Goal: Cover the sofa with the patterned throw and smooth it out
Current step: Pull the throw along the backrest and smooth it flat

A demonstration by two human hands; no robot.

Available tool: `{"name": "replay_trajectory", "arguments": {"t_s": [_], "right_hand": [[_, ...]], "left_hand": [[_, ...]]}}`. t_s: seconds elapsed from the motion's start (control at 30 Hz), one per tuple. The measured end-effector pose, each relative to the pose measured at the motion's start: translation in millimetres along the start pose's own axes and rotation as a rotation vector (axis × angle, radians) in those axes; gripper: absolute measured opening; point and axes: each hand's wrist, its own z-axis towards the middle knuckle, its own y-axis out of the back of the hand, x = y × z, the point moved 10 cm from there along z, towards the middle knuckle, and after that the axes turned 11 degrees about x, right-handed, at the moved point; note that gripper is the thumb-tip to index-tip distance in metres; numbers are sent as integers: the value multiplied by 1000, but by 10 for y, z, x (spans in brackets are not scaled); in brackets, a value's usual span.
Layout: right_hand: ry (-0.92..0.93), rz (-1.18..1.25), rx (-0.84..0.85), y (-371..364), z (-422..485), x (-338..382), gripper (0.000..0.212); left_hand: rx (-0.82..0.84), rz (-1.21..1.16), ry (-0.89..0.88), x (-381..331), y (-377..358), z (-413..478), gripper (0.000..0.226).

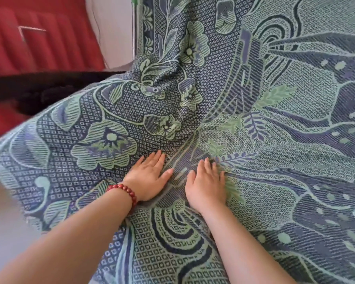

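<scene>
Patterned throw [223,111] fills nearly the whole view, a woven cloth in pale green, blue and purple, with big flowers on a diamond ground at left and sweeping leaf and dotted shapes at right. It's draped over the sofa, climbing the backrest at the far side and spreading across the seat toward the near edge, so the sofa itself is hidden under it. A deep fold runs from the far top down to the middle, and smaller creases fan out from there toward the hands.

Both hands are down on the cloth, close together in the near centre. The left hand [150,177] lies flat, palm down, fingers together and stretched toward the far side, thumb out to the right, gripping nothing. A red bead bracelet [124,191] circles that wrist. The right hand [206,181] sits just beside it, also palm down and spread flat, fingertips resting where a fern motif meets the creases; it holds nothing either. Between the two hands runs a raised ridge of fabric.

Out at the left, the throw's edge hangs over a dark armrest or cushion [39,89], too blurred to tell which. Beyond it stands something red and ribbed [39,37], with a pale wall [111,31] at the far left and pale floor [4,212] at the near left.
</scene>
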Motion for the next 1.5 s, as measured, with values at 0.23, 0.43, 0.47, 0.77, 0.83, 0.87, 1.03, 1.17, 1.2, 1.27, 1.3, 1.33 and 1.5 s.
{"name": "replay_trajectory", "arguments": {"t_s": [0.23,0.43,0.47,0.77,0.83,0.87,1.03,1.17,1.2,1.27,1.3,1.33,1.5], "right_hand": [[-40,18,2,-58,-170,32,60],[-30,23,11,-128,-220,80,60],[-26,21,15,-132,-226,95,60],[-135,-45,90,-102,-705,-110,60],[-135,-63,122,-128,-738,-150,59],[-130,-69,121,-113,-736,-161,59],[-184,-130,184,-82,-853,-536,58],[-168,-128,174,-164,-941,-624,59],[-163,-120,154,-160,-925,-609,59],[-154,-129,136,-143,-904,-596,60],[-149,-137,142,-143,-905,-602,61],[-146,-136,152,-153,-919,-617,60],[-223,-130,202,-154,-1104,-982,60]], "left_hand": [[-15,81,-71,-185,161,145,69],[-50,147,-112,-138,129,306,68],[-51,137,-118,-114,120,286,68],[-30,141,-368,-889,21,-217,61],[-26,217,-405,-1059,-135,-315,57],[-30,222,-399,-1044,-168,-318,58],[-6,142,-394,-889,-250,-363,101],[-4,170,-341,-1009,-170,-370,67],[-24,163,-363,-1128,-137,-417,62],[-44,123,-455,-1389,-175,-532,58],[-31,96,-492,-1473,-236,-573,56],[-15,74,-508,-1509,-305,-597,55],[36,89,-469,-1373,-440,-603,60]]}}
